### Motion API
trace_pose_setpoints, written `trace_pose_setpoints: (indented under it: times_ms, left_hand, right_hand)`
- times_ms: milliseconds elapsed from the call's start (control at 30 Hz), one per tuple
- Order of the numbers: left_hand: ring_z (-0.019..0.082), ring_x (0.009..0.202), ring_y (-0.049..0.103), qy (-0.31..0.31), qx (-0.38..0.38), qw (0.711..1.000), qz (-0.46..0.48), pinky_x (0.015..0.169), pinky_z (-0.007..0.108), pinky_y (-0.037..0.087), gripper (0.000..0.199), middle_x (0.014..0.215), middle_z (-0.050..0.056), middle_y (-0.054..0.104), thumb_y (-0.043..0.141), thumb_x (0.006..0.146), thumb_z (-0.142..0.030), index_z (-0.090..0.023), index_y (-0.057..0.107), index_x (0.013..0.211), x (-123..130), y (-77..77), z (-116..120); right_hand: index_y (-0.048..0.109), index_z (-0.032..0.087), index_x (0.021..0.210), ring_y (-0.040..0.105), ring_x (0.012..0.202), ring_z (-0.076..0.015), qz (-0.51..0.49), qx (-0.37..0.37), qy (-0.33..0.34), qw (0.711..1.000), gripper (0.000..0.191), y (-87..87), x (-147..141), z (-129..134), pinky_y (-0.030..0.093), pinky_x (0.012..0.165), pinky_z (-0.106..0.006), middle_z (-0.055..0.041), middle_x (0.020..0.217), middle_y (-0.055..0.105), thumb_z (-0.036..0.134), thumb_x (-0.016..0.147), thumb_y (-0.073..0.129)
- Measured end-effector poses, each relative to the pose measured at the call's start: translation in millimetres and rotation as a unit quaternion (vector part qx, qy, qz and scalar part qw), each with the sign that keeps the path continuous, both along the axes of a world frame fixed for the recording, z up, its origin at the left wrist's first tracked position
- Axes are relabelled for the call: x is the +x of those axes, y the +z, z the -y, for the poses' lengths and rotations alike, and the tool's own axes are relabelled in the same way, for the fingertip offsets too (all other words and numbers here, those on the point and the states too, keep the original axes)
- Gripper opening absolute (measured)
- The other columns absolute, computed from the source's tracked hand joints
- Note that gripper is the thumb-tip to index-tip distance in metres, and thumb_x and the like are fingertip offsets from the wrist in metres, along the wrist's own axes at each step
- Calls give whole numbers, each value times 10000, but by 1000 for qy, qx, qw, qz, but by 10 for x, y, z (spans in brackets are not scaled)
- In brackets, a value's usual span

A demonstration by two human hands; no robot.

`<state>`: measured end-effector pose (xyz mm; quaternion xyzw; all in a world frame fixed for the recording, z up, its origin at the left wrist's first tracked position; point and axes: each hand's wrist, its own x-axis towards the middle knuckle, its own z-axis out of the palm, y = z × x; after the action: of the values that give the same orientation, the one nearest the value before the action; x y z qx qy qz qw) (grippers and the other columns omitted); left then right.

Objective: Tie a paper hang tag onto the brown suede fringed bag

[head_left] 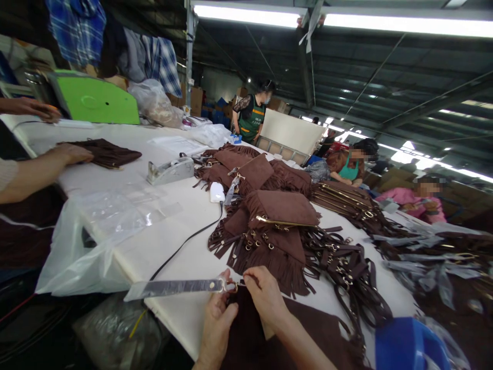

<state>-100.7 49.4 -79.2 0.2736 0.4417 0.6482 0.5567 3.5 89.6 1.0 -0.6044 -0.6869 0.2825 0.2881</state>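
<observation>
My left hand (pixel 219 324) is closed around the gold-coloured snap hook (pixel 231 287) at one end of a dark strap (pixel 179 288). The strap is sleeved in clear plastic and sticks out to the left over the table's edge. Just right of the hook, the fingers of my right hand (pixel 265 295) pinch together; what lies between them is too small to make out. Beneath both hands spreads a brown suede bag (pixel 308 324), partly covered by my forearms. Beyond them a pile of brown fringed bags (pixel 285 205) with gold-coloured hardware rests on the table.
Brown straps with metal hooks (pixel 346 272) lie tangled at right, near a blue plastic container (pixel 408 341). A grey tape dispenser (pixel 171 169) and clear plastic bags (pixel 123 210) are on the white table (pixel 185 257). At left, another person's hand (pixel 73 152) touches a brown bag.
</observation>
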Motion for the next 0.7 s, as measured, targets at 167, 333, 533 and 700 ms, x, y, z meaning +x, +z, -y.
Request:
trace_pose_setpoints:
  times_ms: [167,333,533,700]
  left_hand:
    - [281,1211,387,-20,12,999,28,1076,419,237,748,1313,96,444,620,596,-229,-203,361,1297,18,-10,0]
    - [271,1174,424,-38,4,998,55,1060,413,266,800,1268,87,481,639,593,-224,-225,311,1322,30,24,-2]
    - [257,1197,405,-17,4,998,57,1038,367,295,761,1249,58,504,656,572,-211,-251,387,1283,18,60,4]
    - [261,1164,444,-13,3,998,57,1031,373,316,718,1212,70,546,681,558,-223,-231,454,1240,21,70,1]
  right_hand:
    - [682,152,711,547,749,-161,50,-52,28,997,213,73,-148,-146,375,678,-247,-70,773,610,208,771,486]
    - [633,154,537,464,533,-110,34,-116,68,990,190,9,-245,-263,296,510,-217,5,501,516,134,691,523]
    - [605,142,615,464,591,-108,-14,-111,9,994,165,-105,-205,-302,306,518,-200,1,577,543,139,720,477]
    - [590,147,565,413,494,-99,-34,-126,14,991,205,-101,-190,-295,268,485,-217,31,458,452,197,731,480]
